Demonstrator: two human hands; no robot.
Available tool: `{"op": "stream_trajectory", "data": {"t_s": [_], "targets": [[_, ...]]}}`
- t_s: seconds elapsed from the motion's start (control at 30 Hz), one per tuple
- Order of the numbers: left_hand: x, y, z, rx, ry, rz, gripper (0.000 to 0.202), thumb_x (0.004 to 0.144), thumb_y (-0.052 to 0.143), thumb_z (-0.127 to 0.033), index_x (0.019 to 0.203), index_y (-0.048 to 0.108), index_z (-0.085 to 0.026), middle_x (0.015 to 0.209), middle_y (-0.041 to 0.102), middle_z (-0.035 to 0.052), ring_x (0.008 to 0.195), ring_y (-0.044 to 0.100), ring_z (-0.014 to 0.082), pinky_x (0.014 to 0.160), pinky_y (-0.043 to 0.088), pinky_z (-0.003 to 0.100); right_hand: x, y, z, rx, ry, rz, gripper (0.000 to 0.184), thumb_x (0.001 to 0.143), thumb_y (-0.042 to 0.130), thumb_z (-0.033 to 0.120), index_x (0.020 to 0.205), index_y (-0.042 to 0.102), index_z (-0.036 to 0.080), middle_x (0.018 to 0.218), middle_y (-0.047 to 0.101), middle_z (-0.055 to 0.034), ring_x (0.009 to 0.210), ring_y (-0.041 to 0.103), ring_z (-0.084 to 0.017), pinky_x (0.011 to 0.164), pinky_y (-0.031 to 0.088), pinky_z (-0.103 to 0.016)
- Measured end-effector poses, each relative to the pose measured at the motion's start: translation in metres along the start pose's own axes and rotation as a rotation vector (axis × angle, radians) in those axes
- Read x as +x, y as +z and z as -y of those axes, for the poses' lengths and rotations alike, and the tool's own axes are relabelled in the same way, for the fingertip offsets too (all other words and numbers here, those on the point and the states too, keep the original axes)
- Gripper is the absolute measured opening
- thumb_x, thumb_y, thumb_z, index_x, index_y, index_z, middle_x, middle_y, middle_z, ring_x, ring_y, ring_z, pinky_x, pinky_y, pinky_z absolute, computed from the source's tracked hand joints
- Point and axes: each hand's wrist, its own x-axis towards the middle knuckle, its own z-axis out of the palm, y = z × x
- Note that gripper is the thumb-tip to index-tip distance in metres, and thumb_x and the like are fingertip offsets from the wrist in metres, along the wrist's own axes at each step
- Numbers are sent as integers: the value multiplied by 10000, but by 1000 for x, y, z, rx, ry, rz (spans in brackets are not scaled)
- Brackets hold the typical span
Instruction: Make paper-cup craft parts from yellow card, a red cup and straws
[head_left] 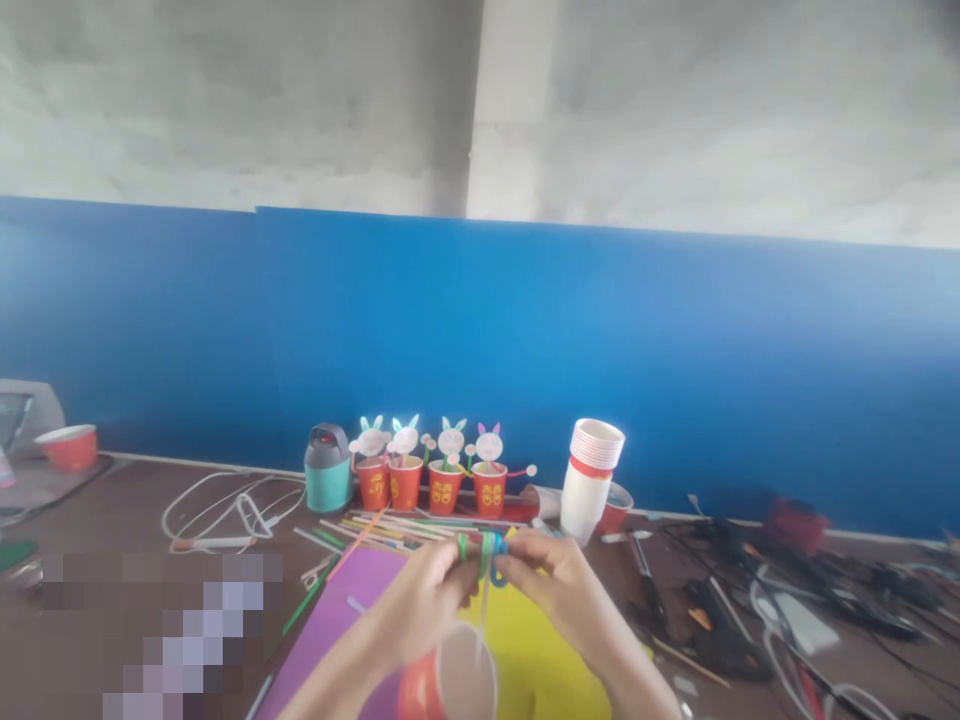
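Both hands are raised close together over the coloured sheets. Between the fingertips of my left hand [442, 575] is a thin green strip [486, 548]; another bit of green shows by its index finger. The fingers of my right hand [544, 570] pinch a small blue piece with a loop [498, 574], whose exact kind is blurred. A pale thin stick [484, 605] hangs below the fingers towards the mouth of a red paper cup [424, 690]. The cup lies tilted under my hands, over the purple sheet [307, 660] and yellow sheet [555, 665].
Several red cups with rabbit-faced figures [445, 487] line the back by the blue partition [480, 320]. Loose sticks [390, 530] lie before them. A teal-grey device [328, 480] and white cable [217, 505] are left. Stacked paper cups [589, 480], a utility knife [649, 580] and dark cables are right.
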Motion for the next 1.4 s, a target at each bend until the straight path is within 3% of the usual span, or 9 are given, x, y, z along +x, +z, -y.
{"op": "stream_trajectory", "data": {"t_s": [0.13,0.23,0.43,0.67,0.87,1.07,1.17,1.27,1.4], "targets": [[-7,3,-10,52,81,-49,235,871,366,-168,976,576,-174,930,620,58,875,549,182,837,420,288,0,12,0,156,-26,-111,224,754,664,377,666,699,174,661,502,5,619,470,-126,557,405,-232],[-8,6,-14,74,92,-56,273,867,393,-152,1084,557,-174,1052,634,89,948,571,199,860,430,300,1,19,2,227,-28,-129,251,736,681,402,652,695,166,633,487,10,576,443,-112,526,399,-226],[-6,6,-10,101,150,-59,213,914,443,-241,1081,561,-182,1051,665,88,958,604,210,835,447,285,3,24,0,232,-32,-125,240,725,682,382,624,696,165,601,479,10,566,440,-119,498,376,-227],[-7,2,-10,115,102,-22,229,933,412,-260,1073,578,-188,1046,665,87,953,599,229,840,426,304,3,25,-4,32,-123,-176,213,750,679,321,589,696,183,669,520,-13,678,498,-159,613,401,-260],[2,9,-3,-109,125,-77,248,926,450,-318,1057,590,-162,934,643,71,841,564,190,807,436,290,5,25,0,245,-21,-218,328,685,724,501,653,711,175,654,555,-18,581,496,-141,528,430,-252],[5,4,4,-235,-31,-132,322,910,419,-357,1090,585,-149,762,566,10,634,447,138,644,426,264,4,19,1,375,110,-263,385,646,758,523,763,742,156,574,599,-12,540,539,-140,562,482,-268],[5,3,4,-266,2,-171,332,905,408,-360,1103,587,-163,853,594,34,708,481,155,718,436,293,4,21,3,392,125,-243,397,641,758,530,793,758,163,601,621,-19,551,562,-146,571,504,-278],[5,7,4,-371,29,-86,339,840,551,-336,1141,550,-179,953,598,48,825,525,170,785,440,305,4,24,2,367,109,-234,391,597,783,522,771,769,172,685,651,-35,579,572,-151,540,493,-263],[8,16,12,-446,32,-50,502,764,687,-308,1204,477,-184,895,592,37,818,574,174,752,464,294,5,25,-4,221,75,-249,308,612,773,448,741,774,168,664,672,-43,545,510,-143,475,421,-248]]}}
